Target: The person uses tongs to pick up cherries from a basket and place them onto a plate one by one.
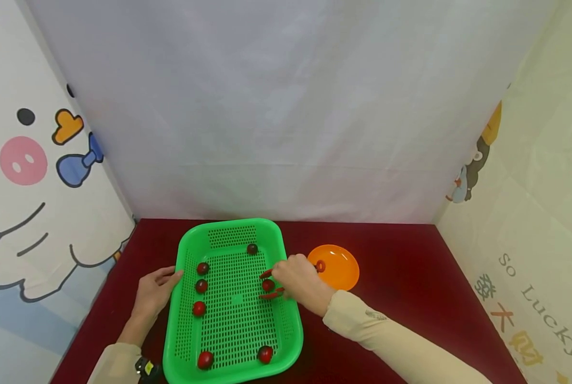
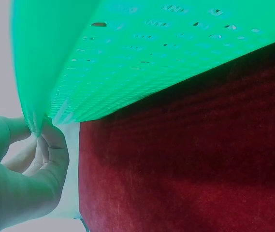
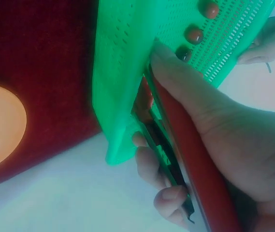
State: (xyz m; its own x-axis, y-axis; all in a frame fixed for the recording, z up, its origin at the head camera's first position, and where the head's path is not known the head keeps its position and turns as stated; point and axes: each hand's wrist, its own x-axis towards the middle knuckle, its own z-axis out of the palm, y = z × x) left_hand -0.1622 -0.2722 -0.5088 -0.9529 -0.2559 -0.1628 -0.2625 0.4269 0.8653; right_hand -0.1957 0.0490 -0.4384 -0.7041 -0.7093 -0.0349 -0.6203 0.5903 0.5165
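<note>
A green plastic basket [image 1: 238, 314] with slotted floor and walls stands on the table. My left hand [image 1: 152, 292] pinches its left rim between thumb and fingers, seen closely in the left wrist view. In my right hand [image 1: 302, 280] is a pair of red tongs [image 1: 272, 294], reaching over the basket's right wall. Their two spread tips lie on either side of a small dark-red cherry tomato [image 1: 268, 285]; whether they touch it I cannot tell. Several more cherry tomatoes lie apart on the basket floor, one [image 1: 205, 360] at the near left, another [image 1: 252, 249] at the far right.
An orange plate [image 1: 341, 269] sits on the dark-red tablecloth [image 1: 396, 298], right of the basket. Behind the table hangs a pale curtain [image 1: 286, 117]. Printed cloths border both sides, with cartoon figures on the left one [image 1: 26, 213].
</note>
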